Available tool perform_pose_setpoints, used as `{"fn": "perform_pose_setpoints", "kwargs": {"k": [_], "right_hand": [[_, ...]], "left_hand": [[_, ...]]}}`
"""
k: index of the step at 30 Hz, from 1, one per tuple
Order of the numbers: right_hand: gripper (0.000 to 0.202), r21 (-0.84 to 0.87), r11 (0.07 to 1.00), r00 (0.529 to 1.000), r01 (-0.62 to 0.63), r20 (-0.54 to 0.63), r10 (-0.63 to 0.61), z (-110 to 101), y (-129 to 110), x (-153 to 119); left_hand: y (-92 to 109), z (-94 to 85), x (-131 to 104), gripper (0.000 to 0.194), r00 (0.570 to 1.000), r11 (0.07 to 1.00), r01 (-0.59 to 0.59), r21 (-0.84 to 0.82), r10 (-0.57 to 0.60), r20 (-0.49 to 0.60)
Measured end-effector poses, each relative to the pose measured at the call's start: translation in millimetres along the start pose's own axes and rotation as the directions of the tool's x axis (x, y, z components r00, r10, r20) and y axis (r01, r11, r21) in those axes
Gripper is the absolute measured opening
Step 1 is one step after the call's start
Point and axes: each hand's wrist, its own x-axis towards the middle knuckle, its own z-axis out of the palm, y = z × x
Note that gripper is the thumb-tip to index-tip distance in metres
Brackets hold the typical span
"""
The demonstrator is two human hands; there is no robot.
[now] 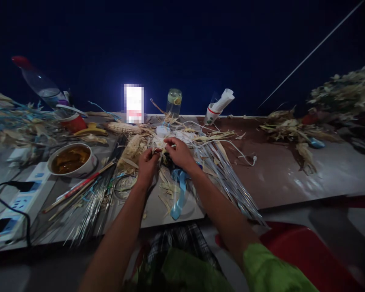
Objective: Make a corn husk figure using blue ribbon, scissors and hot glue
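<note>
My left hand [149, 162] is closed in a pinch over the middle of the littered table, its fingertips at a small pale piece too blurred to name. Close beside it, my right hand [180, 153] has its fingers and thumb bent together around the same spot; what lies between them is mostly hidden. A blue ribbon [179, 196] hangs down below the right wrist. Dry corn husk [132, 152] is heaped left of my hands, with a corn cob [124, 128] behind it. Husk scraps [167, 188] lie between my forearms.
Bundles of thin wires [93, 211] and clear rods [231, 182] flank my arms. On the left stand a bowl of brown liquid [71, 160], a power strip [30, 202] and a tilted bottle [39, 83]. A lit screen [134, 101], a jar [174, 101] and a cup [212, 114] line the back.
</note>
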Motion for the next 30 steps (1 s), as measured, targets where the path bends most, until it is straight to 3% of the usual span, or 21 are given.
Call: {"fn": "perform_pose_setpoints", "kwargs": {"k": [6,11,14,15,17,20,24,27,30], "right_hand": [[0.024,-0.039,0.999,1.000,-0.017,-0.003,0.017,-0.6,-4.3,1.0],[0.023,-0.084,0.996,1.000,0.007,-0.003,-0.007,-0.6,0.6,21.8],[0.023,-0.101,0.995,0.996,0.016,0.086,-0.008,1.8,8.4,41.6],[0.023,-0.099,0.995,0.993,0.023,0.116,-0.011,2.5,10.5,48.4],[0.024,-0.097,0.994,0.986,0.046,0.165,-0.030,4.2,12.6,61.0],[0.025,-0.116,0.983,0.963,0.140,0.247,-0.108,10.8,9.5,75.4],[0.029,-0.162,0.896,0.868,0.414,0.366,-0.335,32.9,0.1,86.8],[0.042,-0.198,0.799,0.768,0.568,0.475,-0.429,55.3,-6.1,90.7],[0.052,-0.228,0.726,0.676,0.649,0.610,-0.413,72.8,-11.3,92.1]], "left_hand": [[-0.6,0.0,-0.5,0.019,1.000,0.999,-0.005,-0.042,0.005,-0.002],[1.7,0.1,-3.3,0.018,0.999,0.998,-0.032,-0.060,0.034,0.024],[5.4,-0.3,-9.3,0.019,0.985,0.999,-0.004,-0.050,0.012,0.173],[7.1,-0.4,-11.7,0.019,0.961,0.998,0.023,-0.052,-0.007,0.277],[10.7,-0.7,-16.0,0.019,0.872,0.996,0.084,-0.016,-0.066,0.485],[15.6,-2.0,-18.9,0.022,0.747,0.990,0.141,0.014,-0.116,0.654],[18.5,-6.7,-18.1,0.028,0.668,0.983,0.185,-0.017,-0.113,0.736],[18.4,-10.7,-17.6,0.029,0.653,0.971,0.224,-0.085,-0.084,0.753],[17.6,-13.2,-16.9,0.026,0.656,0.965,0.239,-0.105,-0.080,0.751]]}}
